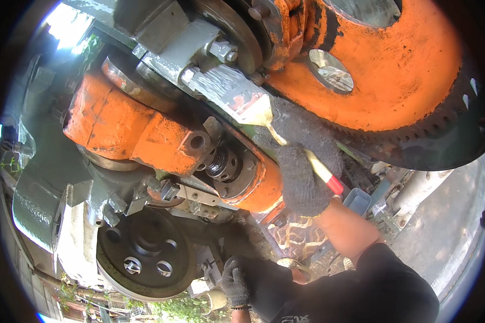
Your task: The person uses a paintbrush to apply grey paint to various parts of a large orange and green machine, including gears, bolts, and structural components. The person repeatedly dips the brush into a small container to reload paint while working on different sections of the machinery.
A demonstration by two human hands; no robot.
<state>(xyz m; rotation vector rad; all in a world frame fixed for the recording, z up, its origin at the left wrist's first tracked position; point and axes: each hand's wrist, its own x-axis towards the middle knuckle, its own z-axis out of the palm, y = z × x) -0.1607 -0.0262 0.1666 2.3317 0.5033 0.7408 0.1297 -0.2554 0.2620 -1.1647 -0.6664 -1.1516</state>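
In a dark grey knitted glove, my right hand is closed round a paintbrush with a pale handle and a red end. The brush head is up against a grey machine bar, whose surface looks glossy and wet. Lower down, my left hand, also gloved, has its fingers curled beside the dark wheel; what they grip is hidden. Just left of the right hand lies an orange machine arm with a dark threaded screw.
A large orange toothed wheel overhangs my right hand. Bolts stick out of the grey bar. Below stand a blue-grey plastic tub and a pale bucket. A grey machine plate rises at the left.
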